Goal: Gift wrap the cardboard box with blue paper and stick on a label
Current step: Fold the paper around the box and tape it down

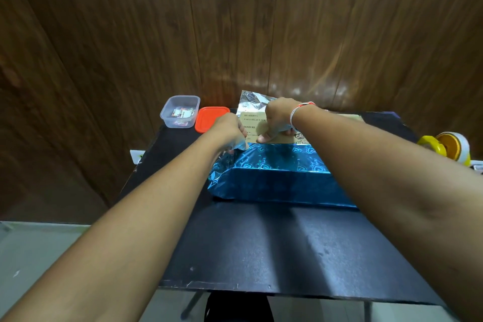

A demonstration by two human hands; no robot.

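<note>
Head view: my left hand [230, 129] pinches blue paper [277, 162] at the cardboard box [254, 123] top; right hand [278, 119] fingers curled, pressing cardboard beside it.

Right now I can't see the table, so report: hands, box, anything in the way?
Left hand pinching blue wrapping paper. Right hand pressing brown cardboard box. Box top part bare. Nothing in the way.

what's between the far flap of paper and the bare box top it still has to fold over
Only the right hand: it rests on the bare cardboard box top, just in front of the silver-backed flap of paper. The left hand holds the paper at the box's left end, off that path. Nothing else visible lies there.
</note>
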